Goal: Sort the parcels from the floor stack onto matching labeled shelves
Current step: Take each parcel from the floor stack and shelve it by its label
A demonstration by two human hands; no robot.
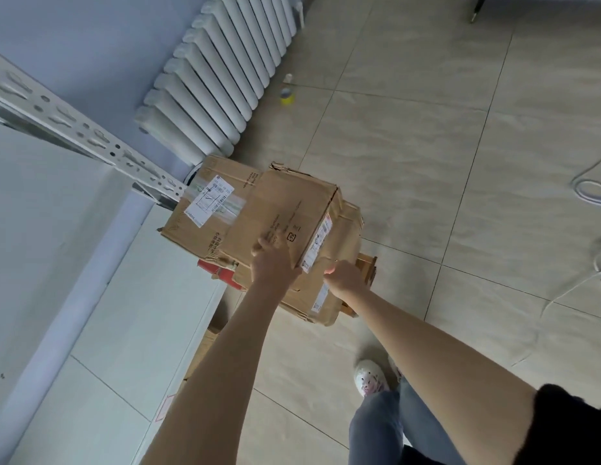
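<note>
Reaching down to the floor stack, the left hand (270,260) has its grip clenched over the near edge of the top parcel (285,209), while the right hand (342,276) grasps its near corner by the label. Beneath the grip lie more parcels (305,297). Grasped so close together, the box could tilt away and slide off.
</note>
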